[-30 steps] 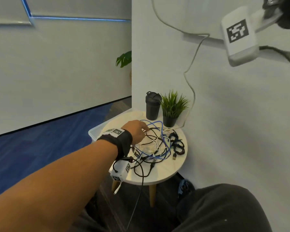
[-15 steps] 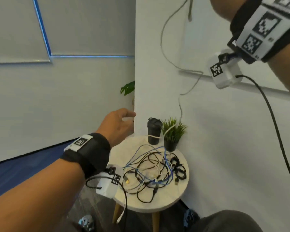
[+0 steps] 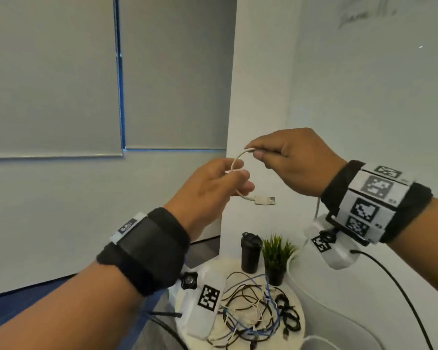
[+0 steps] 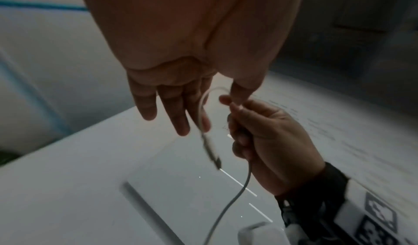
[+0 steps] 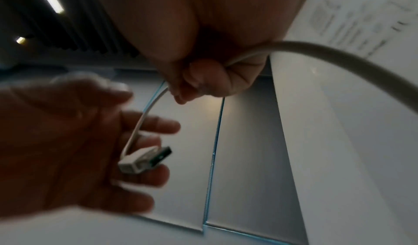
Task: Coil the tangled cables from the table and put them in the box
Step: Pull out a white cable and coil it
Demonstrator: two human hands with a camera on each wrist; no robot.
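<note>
White thin USB cable [image 3: 239, 161]: your left hand [image 3: 208, 195] and right hand [image 3: 292, 164] pinch its first loop; tangled cable heap [image 3: 256, 309] on round white table [image 3: 297, 332] remains uncoiled.

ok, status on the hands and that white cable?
Left hand and right hand both pinch the white cable, forming a loop; USB plug dangling. Cable tangle on table. Nothing obstructing.

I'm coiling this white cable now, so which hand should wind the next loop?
Probably the right hand. It pinches the white cable on the long side that trails down toward the table, so it can feed slack. The left hand holds the short end by the plug and can anchor the coil.
</note>
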